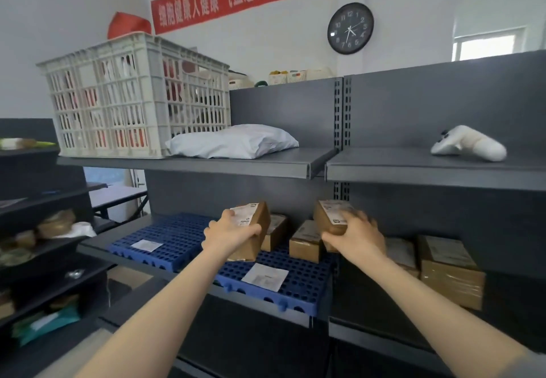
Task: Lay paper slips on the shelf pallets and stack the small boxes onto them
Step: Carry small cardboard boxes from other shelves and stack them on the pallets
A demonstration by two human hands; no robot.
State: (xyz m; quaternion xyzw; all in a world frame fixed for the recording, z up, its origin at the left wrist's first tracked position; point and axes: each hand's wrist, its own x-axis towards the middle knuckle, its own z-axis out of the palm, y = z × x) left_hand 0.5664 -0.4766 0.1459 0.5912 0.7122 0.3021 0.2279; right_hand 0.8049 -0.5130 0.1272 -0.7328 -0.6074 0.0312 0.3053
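Observation:
Two blue perforated pallets lie on the lower shelf: the left pallet (165,238) and the right pallet (301,286). Each bears a white paper slip, the left slip (146,245) and the right slip (265,276). My left hand (229,234) grips a small brown labelled box (254,224), held tilted above the right pallet. My right hand (359,237) holds another small brown box (331,215) above the pallet's right end. Two more small boxes (305,240) stand at the back of the right pallet, one (276,231) partly hidden behind the held box.
Larger taped cartons (449,271) sit on the shelf to the right. The upper shelf holds a white plastic crate (133,99), a grey mailer bag (233,141) and a white controller (469,144). Another dark rack (44,230) with goods stands at the left.

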